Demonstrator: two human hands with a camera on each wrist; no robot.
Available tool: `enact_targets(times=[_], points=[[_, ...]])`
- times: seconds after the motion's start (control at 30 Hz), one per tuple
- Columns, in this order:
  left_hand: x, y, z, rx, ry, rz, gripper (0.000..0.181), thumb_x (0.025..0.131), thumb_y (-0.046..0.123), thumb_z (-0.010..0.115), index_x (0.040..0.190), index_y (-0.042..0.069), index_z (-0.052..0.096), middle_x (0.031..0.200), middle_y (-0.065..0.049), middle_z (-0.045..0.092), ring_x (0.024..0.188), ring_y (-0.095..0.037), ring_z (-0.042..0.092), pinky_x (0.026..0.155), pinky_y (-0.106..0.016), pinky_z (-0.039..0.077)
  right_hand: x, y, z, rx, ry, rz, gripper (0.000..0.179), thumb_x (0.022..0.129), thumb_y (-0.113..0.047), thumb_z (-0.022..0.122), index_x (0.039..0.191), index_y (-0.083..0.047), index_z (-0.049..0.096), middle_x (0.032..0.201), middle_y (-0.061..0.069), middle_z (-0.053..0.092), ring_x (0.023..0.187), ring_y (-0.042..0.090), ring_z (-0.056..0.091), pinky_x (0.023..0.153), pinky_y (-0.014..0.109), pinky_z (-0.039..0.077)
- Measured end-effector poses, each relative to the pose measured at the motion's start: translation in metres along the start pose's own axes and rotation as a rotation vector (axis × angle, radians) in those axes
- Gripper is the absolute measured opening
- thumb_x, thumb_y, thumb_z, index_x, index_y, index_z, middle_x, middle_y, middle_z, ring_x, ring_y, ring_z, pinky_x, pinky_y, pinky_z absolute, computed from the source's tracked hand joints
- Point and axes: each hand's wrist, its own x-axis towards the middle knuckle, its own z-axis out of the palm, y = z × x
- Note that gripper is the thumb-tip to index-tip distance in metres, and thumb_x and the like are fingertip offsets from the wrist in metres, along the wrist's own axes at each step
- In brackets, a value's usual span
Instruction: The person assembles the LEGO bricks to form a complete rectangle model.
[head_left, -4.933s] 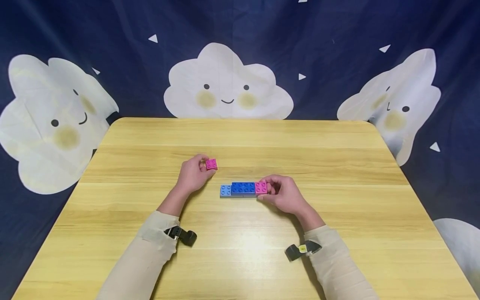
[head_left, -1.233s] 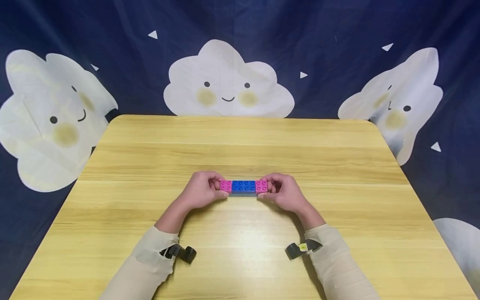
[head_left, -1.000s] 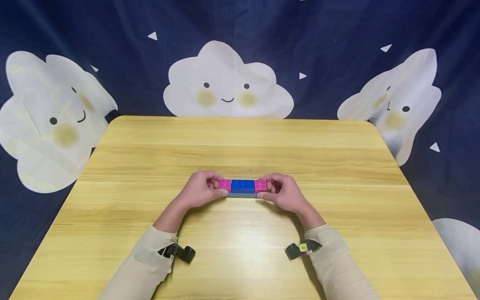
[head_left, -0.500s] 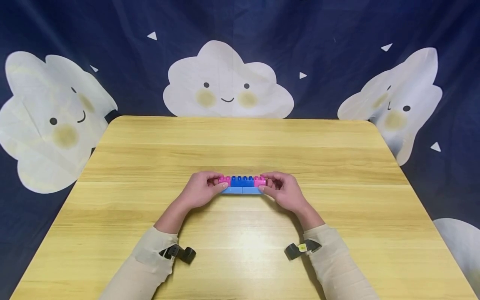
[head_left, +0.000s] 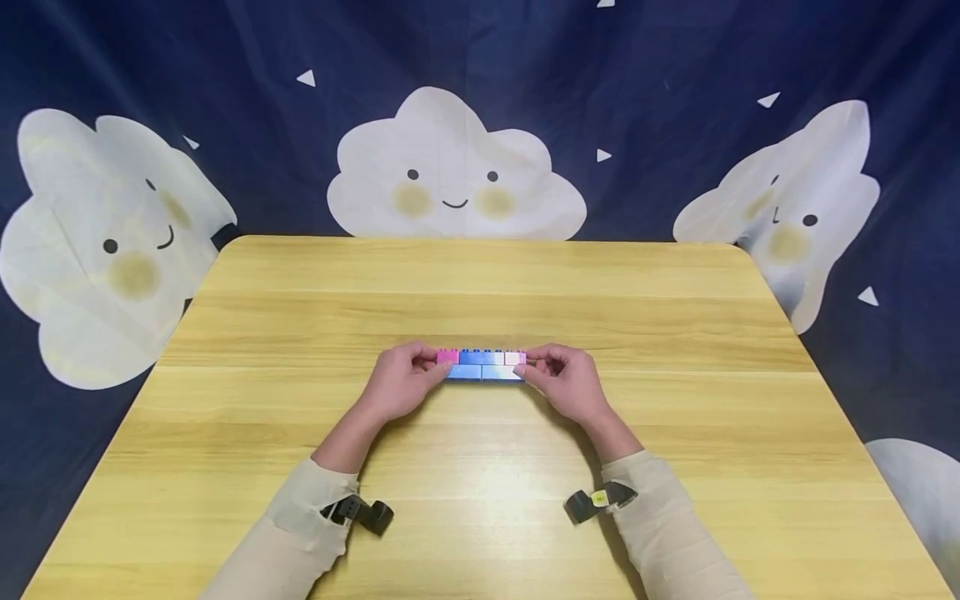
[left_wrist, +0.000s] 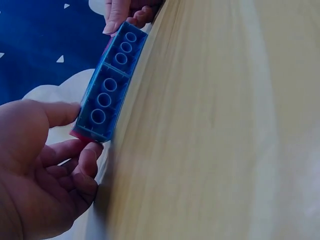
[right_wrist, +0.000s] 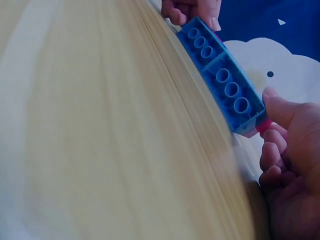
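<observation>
Both hands hold a two-layer row of toy building bricks, tipped back so its long side faces the head view. Its upper layer has a dark blue brick [head_left: 480, 358] between a left pink brick [head_left: 447, 357] and a right pink brick [head_left: 514, 358]. Below them, two light blue bricks [head_left: 465, 372] lie end to end. My left hand [head_left: 401, 383] pinches the left end, thumb on the near side; my right hand [head_left: 572, 385] pinches the right end likewise. In the wrist views, the hollow undersides [left_wrist: 104, 100] with round tubes show, lifted off the table.
The wooden table [head_left: 480, 483] spreads out on every side of the hands. Behind it hangs a dark blue curtain [head_left: 637, 67] printed with white clouds. Each sleeve carries a small black wrist camera [head_left: 375, 517].
My left hand has brought a pink brick onto the row's left end. Since then both hands have tilted the row back, turning its studs away and its long side toward the head view.
</observation>
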Motion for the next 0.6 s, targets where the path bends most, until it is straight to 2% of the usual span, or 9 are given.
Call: enact_targets(times=[0.13, 0.3, 0.6], points=[[-0.0011, 0.0005, 0.0000, 0.006, -0.008, 0.012, 0.030, 0.091, 0.024, 0.074, 0.107, 0.000, 0.071, 0.088, -0.004, 0.064, 0.074, -0.021, 0.055, 0.069, -0.035, 0.046, 0.0004, -0.0017, 0.0025, -0.039, 0.026, -0.017, 0.019, 0.087, -0.018, 0.081, 0.100, -0.004, 0.077, 0.070, 0.000, 0.061, 0.063, 0.018, 0.052, 0.055, 0.026, 0.043], [-0.0016, 0.0012, 0.0005, 0.006, -0.022, -0.007, 0.031, 0.093, 0.026, 0.072, 0.109, 0.000, 0.070, 0.089, -0.004, 0.063, 0.075, -0.020, 0.054, 0.069, -0.035, 0.046, 0.0005, -0.0054, 0.0054, -0.082, 0.036, -0.001, 0.023, 0.092, -0.020, 0.076, 0.106, -0.003, 0.077, 0.078, 0.000, 0.067, 0.069, 0.018, 0.055, 0.061, 0.029, 0.046], [-0.0019, 0.0030, 0.0012, 0.011, -0.028, -0.023, 0.030, 0.094, 0.027, 0.071, 0.109, 0.001, 0.070, 0.087, -0.004, 0.062, 0.077, -0.021, 0.054, 0.069, -0.035, 0.046, 0.0007, -0.0084, 0.0069, -0.096, 0.034, 0.032, 0.025, 0.094, -0.023, 0.073, 0.109, -0.004, 0.076, 0.082, 0.000, 0.069, 0.073, 0.019, 0.058, 0.066, 0.032, 0.048]])
